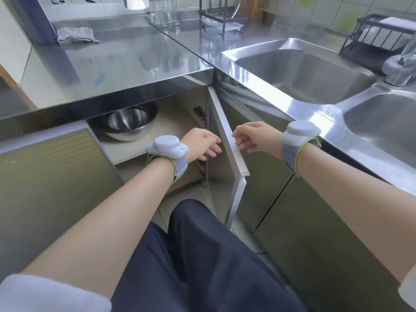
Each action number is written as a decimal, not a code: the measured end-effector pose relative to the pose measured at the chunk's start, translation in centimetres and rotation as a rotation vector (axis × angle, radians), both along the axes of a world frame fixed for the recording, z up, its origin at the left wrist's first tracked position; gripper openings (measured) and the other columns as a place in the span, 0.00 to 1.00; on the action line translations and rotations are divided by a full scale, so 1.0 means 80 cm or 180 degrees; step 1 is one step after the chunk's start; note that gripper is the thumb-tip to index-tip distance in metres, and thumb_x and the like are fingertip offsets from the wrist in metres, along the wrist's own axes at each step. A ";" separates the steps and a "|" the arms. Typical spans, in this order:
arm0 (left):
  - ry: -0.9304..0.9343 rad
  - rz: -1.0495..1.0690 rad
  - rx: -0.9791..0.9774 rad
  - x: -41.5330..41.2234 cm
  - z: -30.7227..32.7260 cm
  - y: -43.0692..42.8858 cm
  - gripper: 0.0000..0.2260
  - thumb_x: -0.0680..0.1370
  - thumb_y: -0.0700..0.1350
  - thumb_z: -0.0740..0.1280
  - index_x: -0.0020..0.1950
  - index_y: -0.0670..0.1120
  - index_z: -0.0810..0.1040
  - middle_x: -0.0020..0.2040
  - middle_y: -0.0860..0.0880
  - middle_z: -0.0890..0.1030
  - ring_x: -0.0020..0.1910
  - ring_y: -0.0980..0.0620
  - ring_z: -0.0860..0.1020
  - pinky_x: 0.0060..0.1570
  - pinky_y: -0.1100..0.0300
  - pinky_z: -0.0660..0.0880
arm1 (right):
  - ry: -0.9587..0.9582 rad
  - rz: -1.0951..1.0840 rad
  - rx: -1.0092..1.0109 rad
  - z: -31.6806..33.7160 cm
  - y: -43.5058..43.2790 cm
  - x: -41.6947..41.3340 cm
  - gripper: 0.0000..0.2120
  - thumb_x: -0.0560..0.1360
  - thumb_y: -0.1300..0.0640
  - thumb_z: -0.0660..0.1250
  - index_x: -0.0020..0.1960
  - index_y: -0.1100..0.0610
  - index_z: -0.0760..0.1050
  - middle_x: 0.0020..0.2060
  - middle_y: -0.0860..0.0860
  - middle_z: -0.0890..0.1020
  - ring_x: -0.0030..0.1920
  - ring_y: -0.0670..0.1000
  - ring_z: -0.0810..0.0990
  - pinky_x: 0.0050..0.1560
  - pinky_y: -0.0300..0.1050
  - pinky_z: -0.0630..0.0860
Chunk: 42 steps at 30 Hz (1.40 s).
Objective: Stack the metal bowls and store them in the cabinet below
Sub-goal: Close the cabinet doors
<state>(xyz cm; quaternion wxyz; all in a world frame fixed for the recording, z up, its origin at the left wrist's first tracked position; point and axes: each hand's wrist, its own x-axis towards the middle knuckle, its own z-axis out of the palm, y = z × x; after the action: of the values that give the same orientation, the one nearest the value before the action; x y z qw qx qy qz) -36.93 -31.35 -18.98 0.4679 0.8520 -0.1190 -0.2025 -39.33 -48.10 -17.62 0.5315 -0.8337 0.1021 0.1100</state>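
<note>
Cabinet shelf (171,122) free right of metal bowls (129,121); open door (221,154) bounds right side.

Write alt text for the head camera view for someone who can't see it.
Metal bowls sit stacked on a shelf inside the open cabinet under a steel counter. The left hand and right hand hover empty on either side of the door; a sink lies to the right.

Metal bowls (128,122) shelved in cabinet (173,122) — both hands empty.

Steel L-counter (126,64), double sink (299,73), tiled wall (315,7).
</note>
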 end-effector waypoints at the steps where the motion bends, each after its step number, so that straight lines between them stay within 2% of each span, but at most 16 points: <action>1: 0.0008 -0.0027 -0.0017 -0.003 -0.003 -0.004 0.14 0.77 0.41 0.54 0.54 0.46 0.78 0.45 0.48 0.83 0.39 0.55 0.80 0.37 0.64 0.75 | 0.0047 -0.0067 -0.0074 -0.007 -0.003 -0.003 0.13 0.78 0.56 0.57 0.36 0.54 0.73 0.32 0.50 0.76 0.32 0.47 0.75 0.35 0.37 0.70; 8: 0.0110 -0.0161 0.0125 -0.015 -0.018 -0.009 0.12 0.78 0.42 0.56 0.48 0.46 0.79 0.40 0.50 0.82 0.37 0.56 0.80 0.34 0.66 0.74 | 0.0549 -0.0203 -0.0162 -0.043 0.003 -0.010 0.19 0.80 0.48 0.51 0.34 0.55 0.68 0.30 0.51 0.73 0.29 0.49 0.71 0.33 0.39 0.68; 13: 0.0310 -0.0154 0.0090 -0.021 -0.016 0.000 0.09 0.77 0.41 0.58 0.44 0.44 0.77 0.37 0.48 0.81 0.37 0.52 0.80 0.34 0.66 0.74 | 0.0344 -0.0202 -0.0111 -0.054 0.018 -0.005 0.22 0.80 0.47 0.49 0.33 0.56 0.68 0.29 0.52 0.72 0.28 0.50 0.71 0.35 0.40 0.70; 18: 0.0400 0.0008 0.0187 -0.024 -0.019 0.023 0.08 0.76 0.40 0.59 0.40 0.43 0.76 0.34 0.46 0.79 0.33 0.51 0.78 0.30 0.67 0.72 | 0.0229 -0.0128 0.0218 -0.061 0.051 -0.001 0.23 0.80 0.47 0.50 0.31 0.57 0.68 0.27 0.53 0.72 0.27 0.50 0.70 0.31 0.40 0.68; 24: 0.0573 0.0701 0.0217 -0.023 -0.028 0.086 0.09 0.72 0.38 0.60 0.32 0.43 0.73 0.16 0.52 0.74 0.26 0.49 0.72 0.27 0.62 0.65 | 0.0311 0.0224 0.0658 -0.063 0.111 0.013 0.22 0.80 0.48 0.50 0.32 0.56 0.70 0.29 0.53 0.73 0.28 0.50 0.71 0.32 0.39 0.66; 30: 0.0407 0.1334 -0.0038 -0.025 -0.032 0.153 0.10 0.72 0.38 0.58 0.32 0.41 0.73 0.17 0.50 0.75 0.20 0.53 0.75 0.27 0.61 0.66 | 0.0432 0.0518 0.0879 -0.066 0.161 0.034 0.20 0.80 0.47 0.50 0.35 0.54 0.72 0.32 0.49 0.75 0.31 0.47 0.74 0.36 0.39 0.67; 34: 0.0326 0.1781 -0.0467 -0.024 -0.034 0.192 0.09 0.70 0.37 0.58 0.29 0.41 0.72 0.19 0.48 0.78 0.20 0.52 0.77 0.29 0.61 0.67 | 0.0397 0.0737 0.0831 -0.067 0.190 0.050 0.16 0.79 0.49 0.52 0.39 0.52 0.73 0.35 0.47 0.77 0.34 0.45 0.75 0.39 0.40 0.69; 40: 0.0315 0.1781 -0.0763 -0.015 -0.040 0.227 0.09 0.74 0.40 0.61 0.39 0.42 0.81 0.28 0.49 0.84 0.26 0.55 0.81 0.34 0.63 0.73 | 0.0394 0.0897 0.0918 -0.069 0.219 0.078 0.10 0.78 0.53 0.57 0.53 0.55 0.75 0.41 0.47 0.80 0.37 0.44 0.77 0.41 0.39 0.71; 42: 0.0229 0.1815 -0.0818 -0.010 -0.044 0.234 0.10 0.76 0.41 0.61 0.43 0.45 0.82 0.31 0.51 0.85 0.28 0.57 0.81 0.36 0.64 0.75 | 0.0392 0.0972 0.0772 -0.070 0.229 0.088 0.13 0.77 0.54 0.59 0.57 0.57 0.75 0.47 0.48 0.81 0.38 0.44 0.77 0.42 0.39 0.72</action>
<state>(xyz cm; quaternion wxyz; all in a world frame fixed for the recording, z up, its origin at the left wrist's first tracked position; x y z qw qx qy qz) -37.70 -12.65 -22.50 0.6136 0.7772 0.1167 -0.0765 -32.28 -29.78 -23.24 0.5980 -0.7610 -0.0072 0.2515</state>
